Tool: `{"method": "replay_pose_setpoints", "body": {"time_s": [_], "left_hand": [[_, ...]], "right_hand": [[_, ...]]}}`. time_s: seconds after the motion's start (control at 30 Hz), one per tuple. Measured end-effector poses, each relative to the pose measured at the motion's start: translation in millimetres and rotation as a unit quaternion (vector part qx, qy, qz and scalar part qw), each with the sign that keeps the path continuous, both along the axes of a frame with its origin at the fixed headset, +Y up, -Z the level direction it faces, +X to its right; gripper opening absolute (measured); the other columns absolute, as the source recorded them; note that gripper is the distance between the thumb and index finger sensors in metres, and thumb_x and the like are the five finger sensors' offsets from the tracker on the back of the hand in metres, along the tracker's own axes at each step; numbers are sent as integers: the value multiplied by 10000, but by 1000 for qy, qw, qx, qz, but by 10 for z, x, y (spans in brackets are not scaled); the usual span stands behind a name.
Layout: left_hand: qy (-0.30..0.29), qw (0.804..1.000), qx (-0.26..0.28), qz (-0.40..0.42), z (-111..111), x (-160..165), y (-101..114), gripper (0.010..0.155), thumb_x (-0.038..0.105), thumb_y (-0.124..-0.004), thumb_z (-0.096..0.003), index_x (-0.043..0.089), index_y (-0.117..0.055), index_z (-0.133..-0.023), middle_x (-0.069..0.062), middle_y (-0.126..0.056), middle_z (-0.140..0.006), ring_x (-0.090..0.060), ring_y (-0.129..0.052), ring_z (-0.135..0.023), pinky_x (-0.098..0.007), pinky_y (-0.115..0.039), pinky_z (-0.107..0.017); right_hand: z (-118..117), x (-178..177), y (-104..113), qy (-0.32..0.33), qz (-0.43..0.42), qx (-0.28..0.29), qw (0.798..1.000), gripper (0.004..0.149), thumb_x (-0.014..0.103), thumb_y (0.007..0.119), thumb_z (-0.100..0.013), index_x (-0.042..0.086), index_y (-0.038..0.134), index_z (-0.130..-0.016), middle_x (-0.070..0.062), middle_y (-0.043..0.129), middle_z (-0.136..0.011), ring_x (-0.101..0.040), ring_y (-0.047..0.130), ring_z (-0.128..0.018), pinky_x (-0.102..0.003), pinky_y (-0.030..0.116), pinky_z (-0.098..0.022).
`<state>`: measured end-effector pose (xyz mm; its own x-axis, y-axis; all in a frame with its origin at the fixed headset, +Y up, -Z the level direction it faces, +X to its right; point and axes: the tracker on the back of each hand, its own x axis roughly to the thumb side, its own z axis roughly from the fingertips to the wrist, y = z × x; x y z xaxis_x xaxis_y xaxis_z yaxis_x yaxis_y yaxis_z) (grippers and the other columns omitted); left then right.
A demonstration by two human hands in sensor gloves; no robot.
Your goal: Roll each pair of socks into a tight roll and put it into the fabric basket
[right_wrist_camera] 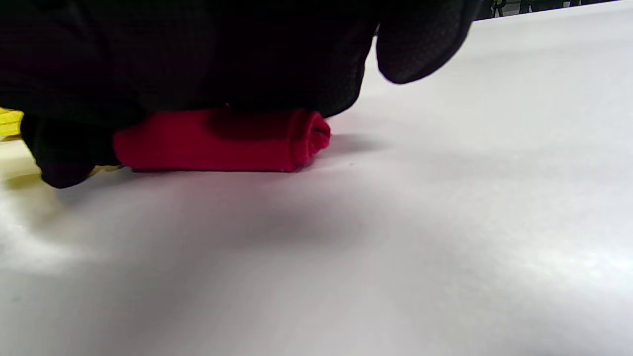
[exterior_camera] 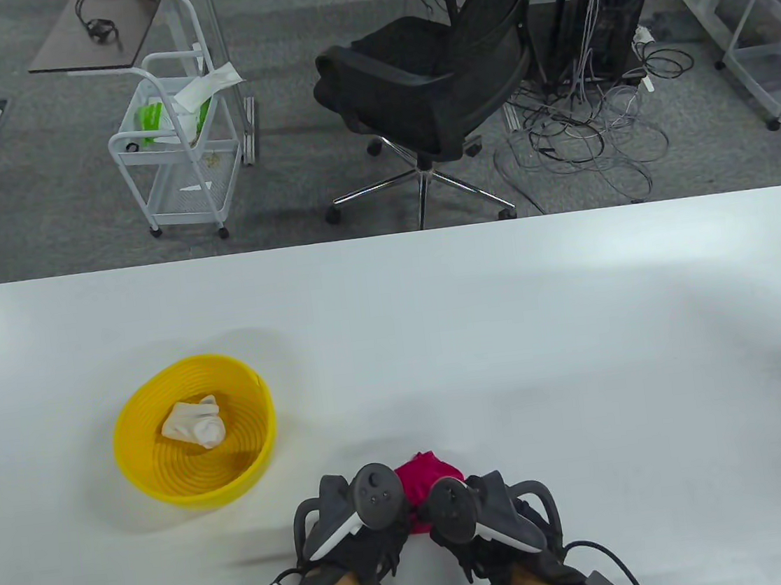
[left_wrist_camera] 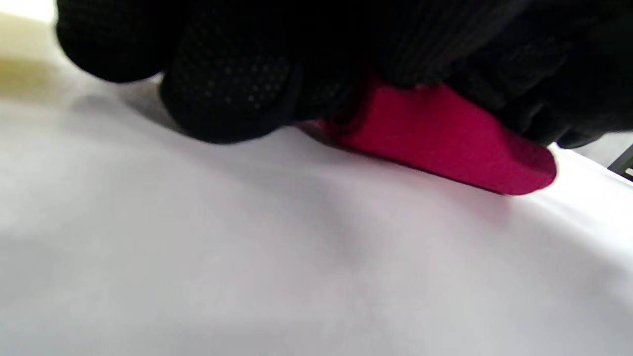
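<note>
Both gloved hands meet over the red sock roll (exterior_camera: 426, 480) at the near edge of the white table (exterior_camera: 508, 335): from my remote seat I see the left hand (exterior_camera: 360, 521) and the right hand (exterior_camera: 483, 514) side by side, fingers curled down over the roll and pressing it against the tabletop. The wrist views show the roll lying flat under the black fingers (right_wrist_camera: 207, 64), its coiled end exposed. A white sock roll (exterior_camera: 194, 422) sits in the yellow basket (exterior_camera: 133, 441), left of the hands.
</note>
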<state>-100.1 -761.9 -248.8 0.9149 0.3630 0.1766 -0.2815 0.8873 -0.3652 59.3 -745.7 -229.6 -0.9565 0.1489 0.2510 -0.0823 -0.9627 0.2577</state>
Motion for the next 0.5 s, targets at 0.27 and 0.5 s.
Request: {"method": "replay_pose_setpoints", "body": {"time_s": [0.27, 0.5], "left_hand": [[10, 999, 42, 0, 18, -23, 138, 504, 446, -796, -371, 197, -937, -786, -84, -992, -638, -252, -1021, -407, -471, -807, -390], [-10, 999, 28, -31, 35, -32, 116, 552, 496, -830, -355, 252, -882, -848, -74, -966, -692, -236, -1013, -453, -460, -805, -414]], "right_hand": [[-41, 36, -58, -15, -2, -17, 1000, 481, 465, 829, -394, 432, 748, -867, 137, 796, -967, -163, 842, -872, -508, 696, -667], [-71, 36, -133, -33, 7, -23, 999, 516, 449, 833, -398, 447, 682, -892, 147, 760, -990, -155, 821, -883, -506, 687, -675]]}}
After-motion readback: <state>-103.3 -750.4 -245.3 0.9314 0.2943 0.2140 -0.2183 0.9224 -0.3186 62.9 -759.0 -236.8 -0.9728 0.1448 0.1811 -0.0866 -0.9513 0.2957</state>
